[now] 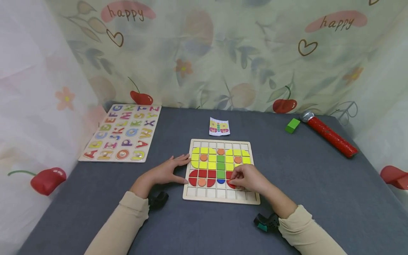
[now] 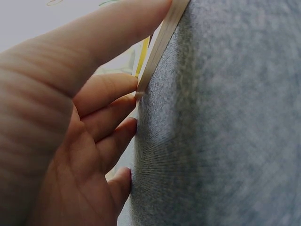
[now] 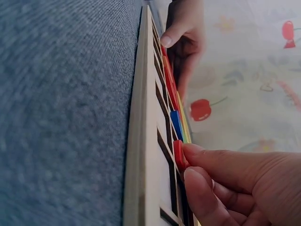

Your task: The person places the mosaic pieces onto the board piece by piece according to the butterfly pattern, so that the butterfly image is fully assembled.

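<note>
A wooden grid board (image 1: 221,196) lies on the table, bearing yellow, red, green, orange and blue tiles laid out like a butterfly. My left hand (image 1: 164,173) rests at its left edge, fingers extended and thumb spread apart; the left wrist view shows fingertips against the board's side. Over the lower right of the grid, my right hand (image 1: 251,180) pinches a red rounded tile (image 3: 178,154) between thumb and finger, low in a cell near the blue tile (image 1: 221,181). That hand covers several cells in the head view.
Behind the board lies a small card (image 1: 219,127) with a butterfly picture. An alphabet puzzle board (image 1: 119,134) is at the back left. Toward the back right are a green block (image 1: 292,125) and a red microphone (image 1: 331,134). Patterned cloth surrounds the table (image 1: 197,226).
</note>
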`<state>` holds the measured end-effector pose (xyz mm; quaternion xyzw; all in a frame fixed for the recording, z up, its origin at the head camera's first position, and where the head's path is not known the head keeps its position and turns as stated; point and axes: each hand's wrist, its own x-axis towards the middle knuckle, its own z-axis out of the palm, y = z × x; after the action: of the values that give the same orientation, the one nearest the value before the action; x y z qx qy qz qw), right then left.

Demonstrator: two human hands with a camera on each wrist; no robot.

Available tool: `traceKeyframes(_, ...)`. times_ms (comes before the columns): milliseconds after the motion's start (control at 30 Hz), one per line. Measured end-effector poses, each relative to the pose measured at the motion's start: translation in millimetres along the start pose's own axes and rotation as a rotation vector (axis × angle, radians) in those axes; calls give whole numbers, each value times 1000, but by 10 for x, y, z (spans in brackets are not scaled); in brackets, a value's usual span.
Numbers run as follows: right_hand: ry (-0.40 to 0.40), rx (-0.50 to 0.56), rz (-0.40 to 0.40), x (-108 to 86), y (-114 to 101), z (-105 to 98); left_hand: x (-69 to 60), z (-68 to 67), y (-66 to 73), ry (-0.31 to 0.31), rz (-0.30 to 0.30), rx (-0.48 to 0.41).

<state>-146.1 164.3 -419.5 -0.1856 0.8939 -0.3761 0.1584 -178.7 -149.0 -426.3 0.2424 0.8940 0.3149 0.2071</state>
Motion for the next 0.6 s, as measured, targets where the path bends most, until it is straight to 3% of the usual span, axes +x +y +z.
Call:
traceKeyframes(267, 27, 6, 10, -124, 81, -83, 8, 18, -7, -2, -1, 0)
traceKeyframes(467, 38, 151, 66, -424, 248, -295, 3, 14, -2, 1, -9, -5)
traceKeyframes(600, 24, 184, 102, -650, 395, -457, 4, 7, 1, 0, -15, -9)
